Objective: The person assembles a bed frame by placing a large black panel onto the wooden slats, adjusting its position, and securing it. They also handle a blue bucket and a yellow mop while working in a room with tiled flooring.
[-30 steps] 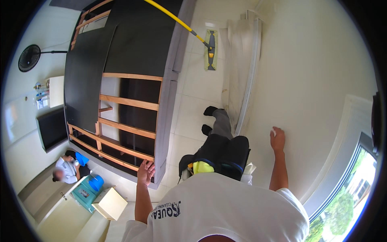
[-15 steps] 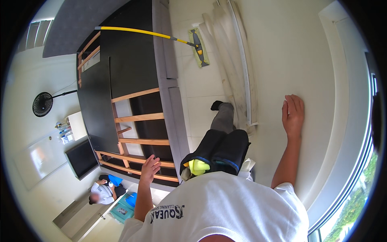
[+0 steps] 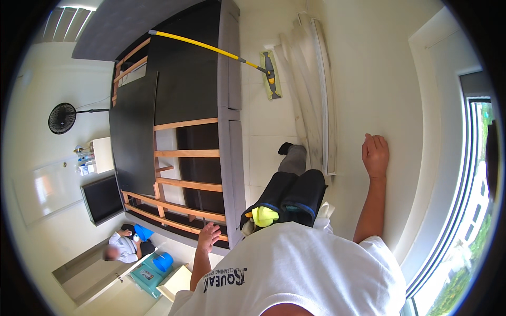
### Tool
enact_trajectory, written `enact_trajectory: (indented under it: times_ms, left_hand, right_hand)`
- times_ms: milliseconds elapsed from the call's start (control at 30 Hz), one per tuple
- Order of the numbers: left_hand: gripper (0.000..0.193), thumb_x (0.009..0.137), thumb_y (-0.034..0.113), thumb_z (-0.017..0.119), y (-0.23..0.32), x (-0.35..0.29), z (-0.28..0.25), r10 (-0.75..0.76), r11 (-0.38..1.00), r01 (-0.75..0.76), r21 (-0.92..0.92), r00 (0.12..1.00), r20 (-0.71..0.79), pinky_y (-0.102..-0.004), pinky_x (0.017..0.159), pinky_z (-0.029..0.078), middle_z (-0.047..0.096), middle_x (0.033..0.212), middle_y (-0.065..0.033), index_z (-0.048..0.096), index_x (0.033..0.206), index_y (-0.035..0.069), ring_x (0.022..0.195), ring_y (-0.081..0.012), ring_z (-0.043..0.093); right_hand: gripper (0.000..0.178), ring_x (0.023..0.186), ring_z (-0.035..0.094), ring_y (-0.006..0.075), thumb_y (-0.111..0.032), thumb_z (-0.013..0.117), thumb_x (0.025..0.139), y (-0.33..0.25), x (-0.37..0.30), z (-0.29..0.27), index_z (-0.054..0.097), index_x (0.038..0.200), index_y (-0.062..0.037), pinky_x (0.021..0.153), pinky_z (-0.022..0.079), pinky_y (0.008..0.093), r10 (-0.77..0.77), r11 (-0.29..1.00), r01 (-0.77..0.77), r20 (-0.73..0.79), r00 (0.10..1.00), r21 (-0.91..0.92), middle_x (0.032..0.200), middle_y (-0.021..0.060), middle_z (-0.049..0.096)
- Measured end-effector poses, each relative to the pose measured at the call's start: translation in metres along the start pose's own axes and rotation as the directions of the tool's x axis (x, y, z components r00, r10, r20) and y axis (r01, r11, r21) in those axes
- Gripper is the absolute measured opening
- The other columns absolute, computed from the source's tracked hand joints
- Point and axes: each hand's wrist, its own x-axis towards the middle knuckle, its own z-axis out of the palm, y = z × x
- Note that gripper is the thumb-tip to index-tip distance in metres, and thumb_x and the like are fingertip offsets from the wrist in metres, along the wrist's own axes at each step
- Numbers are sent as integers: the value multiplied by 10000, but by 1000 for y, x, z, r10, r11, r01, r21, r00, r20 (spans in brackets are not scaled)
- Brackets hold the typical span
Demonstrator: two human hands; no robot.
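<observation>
My left hand (image 3: pixel 209 237) hangs empty beside the corner of the bed frame (image 3: pixel 232 158), its fingers apart. Over at the right, my right hand (image 3: pixel 375 156) is in front of the pale wall (image 3: pixel 363 79), fingers curled in and nothing seen in them; whether it touches the wall I cannot tell. A flat mop (image 3: pixel 271 76) has its green-edged head on the tiled floor, and its yellow pole slants across the bed base. Yellow-green cloth (image 3: pixel 263 216) sticks out of the black pouch (image 3: pixel 303 195) at my waist.
The bed base has wooden slats (image 3: pixel 187 154) and dark boards (image 3: pixel 129 131). Pale curtains (image 3: pixel 295 79) hang along the wall by the mop; a window (image 3: pixel 474 174) is at right. Another person (image 3: pixel 126 247) sits lower left, near a teal bin (image 3: pixel 147 276) and blue bucket (image 3: pixel 163 262).
My right hand's fingers have gone from stretched to curled. The left hand is a little lower and to the right. The view has shifted; the mop stays in place.
</observation>
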Motion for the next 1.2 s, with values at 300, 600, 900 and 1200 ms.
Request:
enact_trajectory:
  times_ms: [300, 600, 900, 1200]
  left_hand:
    - [426, 814, 227, 432, -66, -2, 1, -58, 988, 56, -141, 998, -8, -355, 802, 372, 445, 1108, -118, 289, 1187, 80, 939, -235, 481]
    - [426, 818, 222, 426, -109, -5, 7, -30, 942, 13, -335, 998, -46, -349, 788, 375, 441, 1115, -120, 289, 1191, 70, 941, -242, 482]
    - [401, 800, 209, 452, -191, -6, 37, -195, 888, 144, -437, 978, -74, -333, 707, 408, 501, 1033, -94, 351, 1165, 76, 841, -212, 521]
    - [413, 742, 177, 489, -199, 5, 45, -244, 829, 142, -541, 962, -121, -265, 556, 409, 538, 937, -83, 398, 1126, 58, 683, -164, 536]
  right_hand:
    - [120, 596, 478, 225, -20, 522, 649, 2, -2, -1, 537, 767, -5, 554, 389, 322, 1, 999, 2, 78, 997, -42, 587, 96, 495]
    - [105, 543, 476, 238, -50, 534, 665, 0, -6, 11, 552, 763, -17, 509, 400, 336, 33, 977, 20, 245, 969, -213, 574, 109, 492]
    - [129, 660, 537, 278, -129, 509, 672, -4, 6, 23, 551, 764, -47, 565, 435, 364, 304, 914, -114, 471, 828, -388, 677, 148, 543]
    - [215, 818, 528, 295, -179, 518, 648, -80, 80, 128, 558, 801, -33, 715, 421, 351, 47, 997, 32, 850, 524, -75, 841, 145, 564]
